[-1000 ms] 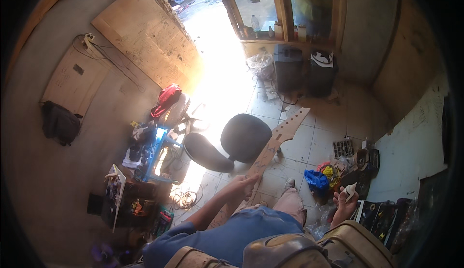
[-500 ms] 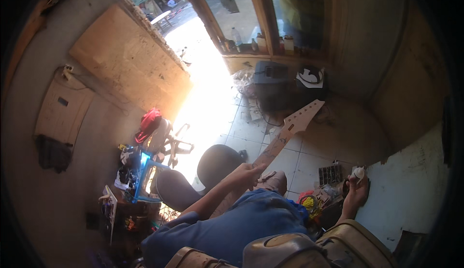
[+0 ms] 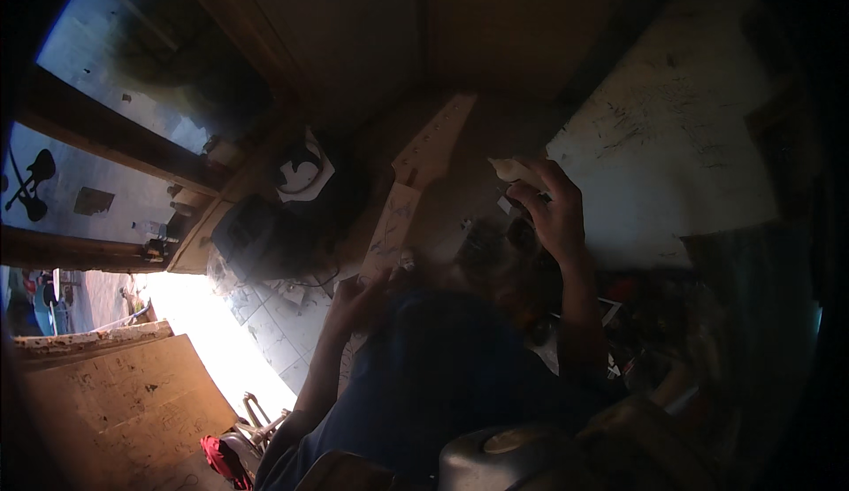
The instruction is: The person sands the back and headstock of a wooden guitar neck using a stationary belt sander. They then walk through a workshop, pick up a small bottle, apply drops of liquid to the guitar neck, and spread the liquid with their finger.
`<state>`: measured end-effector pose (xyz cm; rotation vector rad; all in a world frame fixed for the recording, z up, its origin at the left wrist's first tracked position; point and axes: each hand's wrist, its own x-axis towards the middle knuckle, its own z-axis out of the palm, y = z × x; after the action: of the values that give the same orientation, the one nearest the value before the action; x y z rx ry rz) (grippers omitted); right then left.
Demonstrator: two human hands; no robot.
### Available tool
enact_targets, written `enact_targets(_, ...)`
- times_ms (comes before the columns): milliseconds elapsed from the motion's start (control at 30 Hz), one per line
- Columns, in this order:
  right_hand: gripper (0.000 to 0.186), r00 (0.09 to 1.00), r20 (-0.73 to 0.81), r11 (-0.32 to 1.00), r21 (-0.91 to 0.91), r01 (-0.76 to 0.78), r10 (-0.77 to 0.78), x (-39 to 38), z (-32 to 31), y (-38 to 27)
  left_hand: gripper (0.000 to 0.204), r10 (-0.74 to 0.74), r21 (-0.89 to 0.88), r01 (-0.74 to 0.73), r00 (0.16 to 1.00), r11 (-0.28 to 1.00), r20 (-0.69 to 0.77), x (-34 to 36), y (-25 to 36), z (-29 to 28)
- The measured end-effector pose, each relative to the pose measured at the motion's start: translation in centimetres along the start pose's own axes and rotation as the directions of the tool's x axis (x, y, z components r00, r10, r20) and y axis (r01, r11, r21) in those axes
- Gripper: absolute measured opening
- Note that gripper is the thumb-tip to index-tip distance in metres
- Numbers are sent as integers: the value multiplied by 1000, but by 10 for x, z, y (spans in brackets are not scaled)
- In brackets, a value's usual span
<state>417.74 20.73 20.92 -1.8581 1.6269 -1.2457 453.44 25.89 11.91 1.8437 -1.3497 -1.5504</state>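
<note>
My left hand (image 3: 356,298) is closed on the lower part of a pale wooden guitar neck (image 3: 390,226), which rises away from me to a pointed headstock with a row of holes. Dark drawn or inlaid marks run along its face. My right hand (image 3: 553,208) is closed on a small pale nozzle bottle (image 3: 515,169), held to the right of the headstock with its tip toward the neck. My blue shirt (image 3: 424,367) fills the lower middle.
A dim corner with a white board (image 3: 659,155) lies ahead and right. Left are windows (image 3: 133,75), two dark boxes (image 3: 256,239), a black-and-white object (image 3: 301,168) and a bright doorway beside a plywood panel (image 3: 133,402). Cluttered items (image 3: 491,243) lie below my right hand.
My view has swung right toward the dim corner. The neck is tilted more upright, and my right hand with the bottle has risen closer to the headstock.
</note>
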Motion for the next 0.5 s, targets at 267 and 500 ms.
enact_targets(267,36,990,62,954,-267,136,-124,115,-9,18,58,47,-112,-22,974,993,222,90,99,-20)
enact_targets(500,37,951,236,922,-283,265,-201,226,-17,59,53,34,-159,3,973,987,229,174,155,-14)
